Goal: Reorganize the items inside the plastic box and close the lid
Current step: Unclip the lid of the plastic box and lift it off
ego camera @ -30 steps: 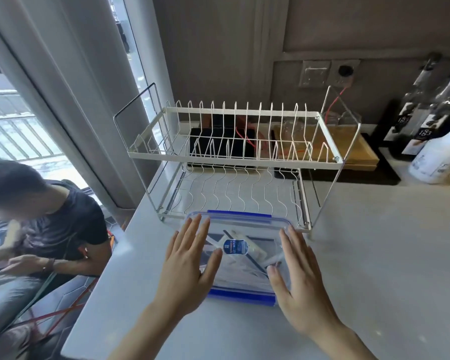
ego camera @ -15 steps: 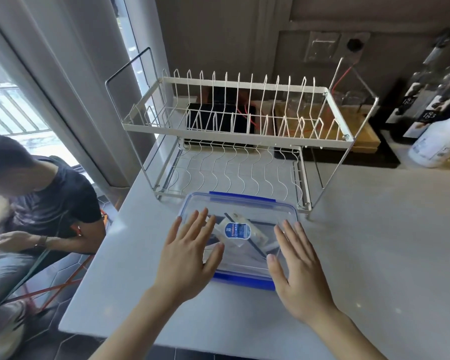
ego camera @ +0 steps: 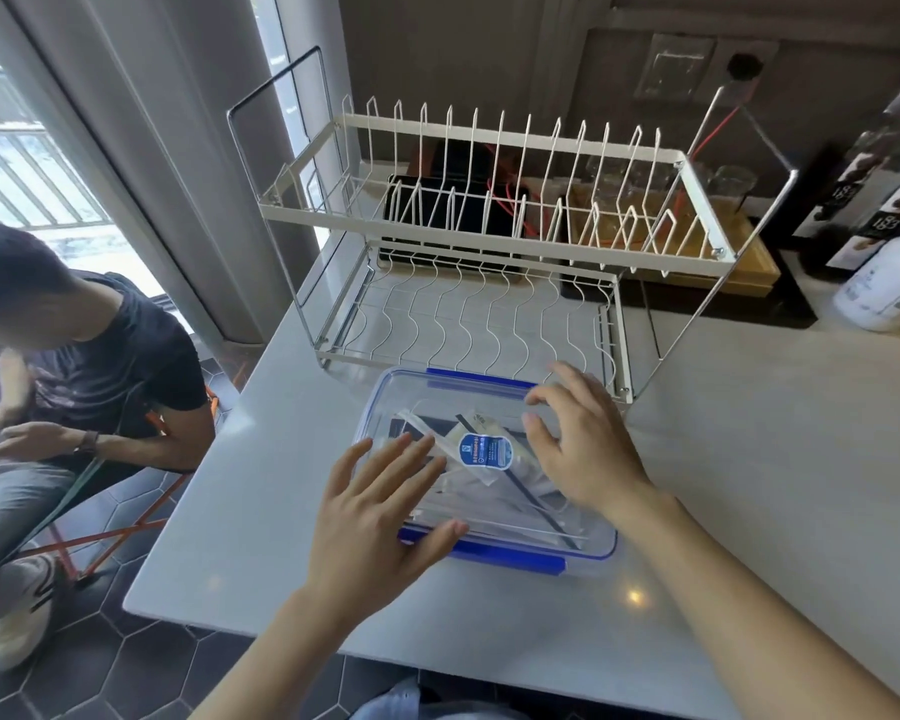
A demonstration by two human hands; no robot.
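A clear plastic box [ego camera: 391,402] with blue latches sits on the white counter, its clear lid [ego camera: 437,394] lying on top with a blue sticker [ego camera: 485,450] in the middle. Several white packets and dark strips [ego camera: 515,491] show through the lid. My left hand [ego camera: 380,511] lies flat on the near left part of the lid, fingers spread, thumb by the near blue latch [ego camera: 510,556]. My right hand [ego camera: 583,439] hovers over the far right part of the lid, fingers loosely bent and holding nothing.
A white wire dish rack [ego camera: 489,236] stands just behind the box. Bottles [ego camera: 874,210] and a white spray bottle [ego camera: 889,283] are at the back right, a wooden tray [ego camera: 739,262] behind the rack. A seated person [ego camera: 74,366] is left of the counter edge.
My right hand has lifted off the lid's near right edge and moved toward the far right side, fingers now bent. My left hand stays flat on the lid. The view has moved closer.
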